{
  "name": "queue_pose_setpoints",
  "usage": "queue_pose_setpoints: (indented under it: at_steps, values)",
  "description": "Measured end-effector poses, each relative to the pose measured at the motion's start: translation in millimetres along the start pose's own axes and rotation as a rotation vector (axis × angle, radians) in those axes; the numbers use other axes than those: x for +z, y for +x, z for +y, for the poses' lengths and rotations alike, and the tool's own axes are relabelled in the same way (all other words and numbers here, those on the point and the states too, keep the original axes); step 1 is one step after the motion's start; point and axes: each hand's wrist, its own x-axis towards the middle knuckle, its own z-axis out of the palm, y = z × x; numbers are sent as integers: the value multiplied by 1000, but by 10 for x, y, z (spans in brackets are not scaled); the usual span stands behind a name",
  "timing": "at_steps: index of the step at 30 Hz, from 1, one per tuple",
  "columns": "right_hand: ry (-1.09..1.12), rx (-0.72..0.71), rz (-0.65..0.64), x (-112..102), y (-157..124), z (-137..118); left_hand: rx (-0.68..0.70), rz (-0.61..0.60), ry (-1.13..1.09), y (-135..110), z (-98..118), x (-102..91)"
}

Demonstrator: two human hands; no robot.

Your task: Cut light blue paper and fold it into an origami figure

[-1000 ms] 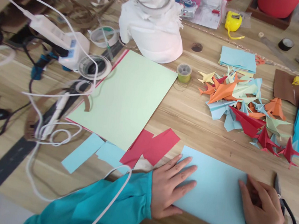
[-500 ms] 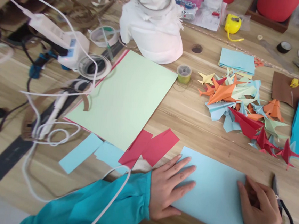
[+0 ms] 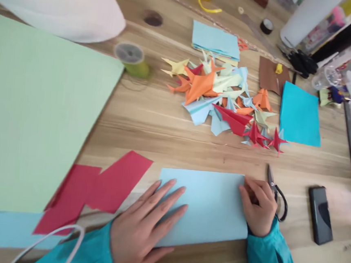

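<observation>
A folded light blue sheet of paper (image 3: pixel 210 204) lies flat on the wooden table (image 3: pixel 169 131) near its front edge. My left hand (image 3: pixel 142 231) rests on the sheet's left end, fingers stretched out flat. At the sheet's right edge my right hand (image 3: pixel 257 208) presses down with its fingers curled, and nothing shows inside them. Both arms wear teal sleeves. Black scissors (image 3: pixel 276 189) lie just right of my right hand.
A big pale green sheet (image 3: pixel 32 111) covers the left, with red paper pieces (image 3: pixel 96 190) below it. A pile of folded paper shapes (image 3: pixel 224 95) sits behind. A teal sheet (image 3: pixel 300 113), a black phone (image 3: pixel 320 213) and a thread spool (image 3: pixel 132 58) are also there.
The view has swung right and closer, bringing the phone and right table side into sight. My hands stay on the blue sheet, and the right hand's fingers have curled more at its edge.
</observation>
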Motion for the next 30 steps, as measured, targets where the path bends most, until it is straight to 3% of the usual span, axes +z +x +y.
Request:
queue_pose_setpoints:
  at_steps: [21, 25, 28, 30]
  values:
    - [-12, 62, 2, 37, 15, 22, -56, 112, -81, 36, 16, 44]
    - [82, 195, 36, -41, -24, -4, -59, 115, -79, 35, 16, 45]
    - [196, 348, 85, -132, -177, -99, -61, 97, -70, 29, 15, 43]
    - [181, 378, 103, -168, -321, -184, -61, 86, -68, 23, 15, 46]
